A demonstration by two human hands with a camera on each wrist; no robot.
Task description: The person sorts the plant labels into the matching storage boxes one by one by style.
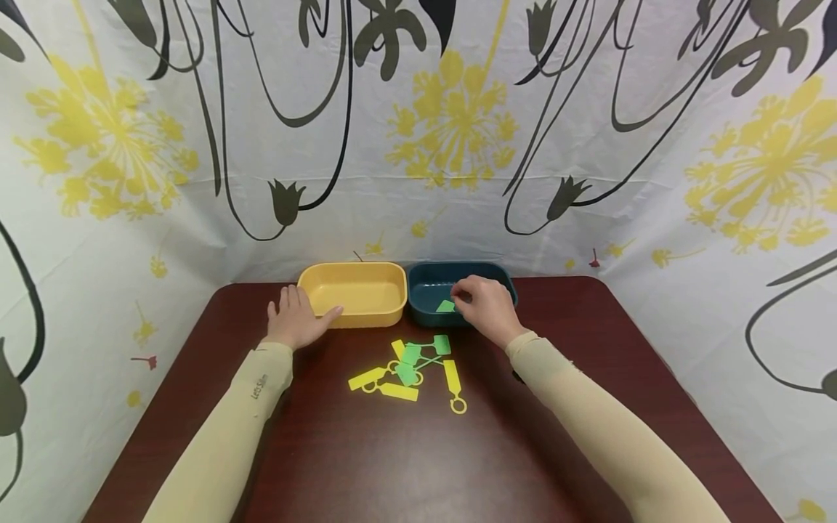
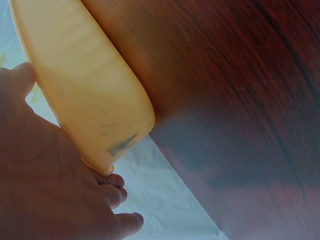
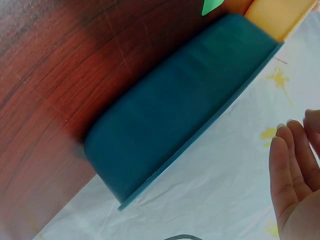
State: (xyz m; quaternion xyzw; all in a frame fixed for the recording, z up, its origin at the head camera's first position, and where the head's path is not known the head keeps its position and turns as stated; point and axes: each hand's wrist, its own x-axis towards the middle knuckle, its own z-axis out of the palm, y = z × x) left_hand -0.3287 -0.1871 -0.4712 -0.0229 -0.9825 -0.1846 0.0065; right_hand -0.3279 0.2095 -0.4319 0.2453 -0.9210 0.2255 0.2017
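As the right hand [image 1: 487, 308] overhangs the blue tray [image 1: 430, 317], its fingers bend, hold unclear; leftward, the left hand [image 1: 294, 319] splays empty.

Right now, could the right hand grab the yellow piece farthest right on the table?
Probably yes: nothing seems to cover the yellow piece, and the right hand is close by, at the blue container.

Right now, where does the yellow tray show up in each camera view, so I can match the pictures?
Head: the yellow tray is just left of centre, beside the blue tray.
Left wrist: upper left, running diagonally down toward the middle, next to the left hand.
Right wrist: top right corner, only partly in frame, past the end of the blue tray.
Shared landmark: the dark red-brown table, seen in all three.
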